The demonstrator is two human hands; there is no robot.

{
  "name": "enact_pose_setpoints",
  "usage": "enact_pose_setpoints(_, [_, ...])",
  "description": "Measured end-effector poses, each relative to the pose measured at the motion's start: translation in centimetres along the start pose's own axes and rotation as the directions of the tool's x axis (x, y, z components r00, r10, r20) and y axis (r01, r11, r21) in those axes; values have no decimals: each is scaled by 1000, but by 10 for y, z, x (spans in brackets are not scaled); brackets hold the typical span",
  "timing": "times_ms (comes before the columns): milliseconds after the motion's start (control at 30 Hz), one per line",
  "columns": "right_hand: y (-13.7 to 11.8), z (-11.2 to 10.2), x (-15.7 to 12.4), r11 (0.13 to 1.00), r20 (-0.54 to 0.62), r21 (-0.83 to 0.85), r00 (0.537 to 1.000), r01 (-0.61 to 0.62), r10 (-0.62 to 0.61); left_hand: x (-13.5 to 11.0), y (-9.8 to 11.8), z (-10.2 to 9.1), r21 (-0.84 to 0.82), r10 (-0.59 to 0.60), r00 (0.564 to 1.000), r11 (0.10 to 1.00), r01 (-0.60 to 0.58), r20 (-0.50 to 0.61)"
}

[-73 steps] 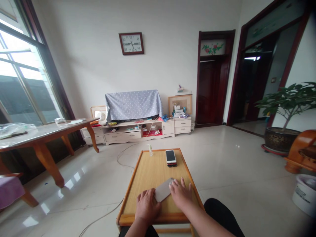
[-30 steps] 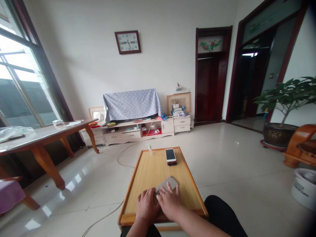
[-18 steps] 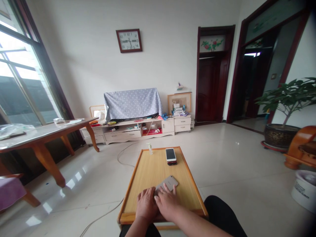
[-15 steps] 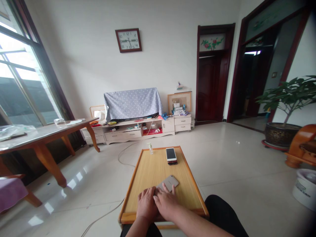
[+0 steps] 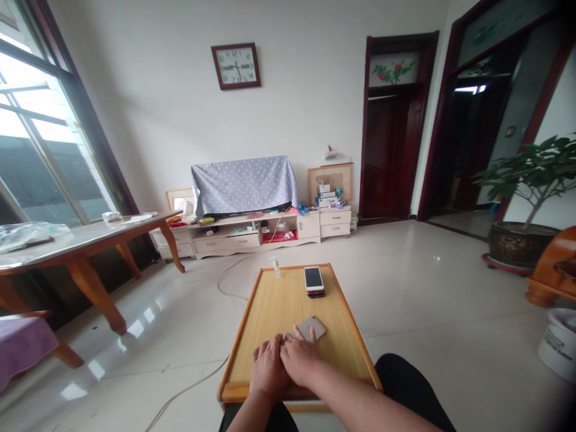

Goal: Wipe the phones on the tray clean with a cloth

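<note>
A smartphone (image 5: 314,327) lies slanted, back side up, on a small wooden table (image 5: 270,309). My left hand (image 5: 269,365) is closed at the near-left end of the phone, its fingers bent over that end. Touching it, my right hand (image 5: 300,357) grips the same end, with two fingers stretched over the phone's back. The hands cover the phone's lower part, so the exact finger contact there is hidden. Beyond them rests a white-framed phone (image 5: 314,278), screen up, stacked on other dark and red phones. A clear pump bottle (image 5: 276,269) stands upright near the far left corner.
The table has a raised wooden rim (image 5: 355,330). A cable (image 5: 193,384) runs along the floor on the left. To the left is a larger table (image 5: 90,237); a white bucket (image 5: 559,345) and a potted plant (image 5: 517,246) stand right. A low cabinet (image 5: 227,242) lines the wall.
The view has shifted slightly. Both hands stay at the phone's near end, with the right hand's stretched fingers a little changed. The phone stays in about the same place.
</note>
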State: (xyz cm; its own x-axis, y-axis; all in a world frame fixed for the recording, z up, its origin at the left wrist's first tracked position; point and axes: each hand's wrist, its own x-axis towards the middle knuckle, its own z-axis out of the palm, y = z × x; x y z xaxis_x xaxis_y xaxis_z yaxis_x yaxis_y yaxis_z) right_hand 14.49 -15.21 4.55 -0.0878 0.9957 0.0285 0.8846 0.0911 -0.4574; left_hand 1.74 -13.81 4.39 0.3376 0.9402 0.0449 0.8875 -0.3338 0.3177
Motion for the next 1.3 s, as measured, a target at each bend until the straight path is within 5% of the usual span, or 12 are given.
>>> enact_pose_setpoints(233, [40, -32, 22, 979, -54, -27, 979, -200, 198, 1, 5, 0, 55, -16, 1000, 998, 16, -12])
enact_pose_setpoints(467, [75, -27, -11, 960, -124, -68, 957, -271, 261, -1, 5, 1, 52, -22, 999, 998, 23, -35])
enact_pose_setpoints(700, [49, -4, -52, 997, -140, -32, 988, -64, 59, 0, 3, 5, 4, -21, 999, 1000, 22, -43])
enact_pose_setpoints(867, [22, 0, -38, 998, -69, 33, 996, 60, -58, 3, -2, 9, 62, -19, 1000, 998, 19, 6])
enact_pose_setpoints(1100, [25, -13, 4, 997, -60, -36, 996, -63, 61, 4, -5, 12, 25, -12, 999, 1000, 13, -44])
enact_pose_setpoints(1300, [48, -20, -7, 980, -141, -57, 973, -192, 182, 3, -5, 11, -16, -29, 997, 999, 28, -68])
